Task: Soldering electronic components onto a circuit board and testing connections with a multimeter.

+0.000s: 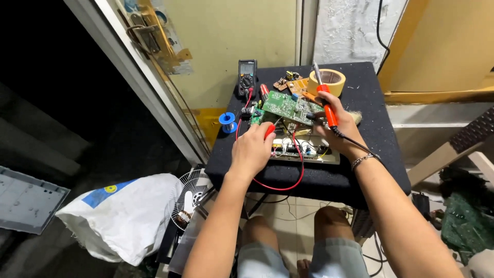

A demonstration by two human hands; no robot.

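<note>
yellow wall (236, 31) | tiled floor (293, 211) | dark doorway (62, 103) left

Single head-worn view, steeply downward, close over the black table (360, 170).

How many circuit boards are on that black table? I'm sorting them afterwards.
3, perhaps more hidden. A green circuit board tilts between both hands; a small brown board lies behind it near the tape roll; a wired board lies flat beneath.
</note>
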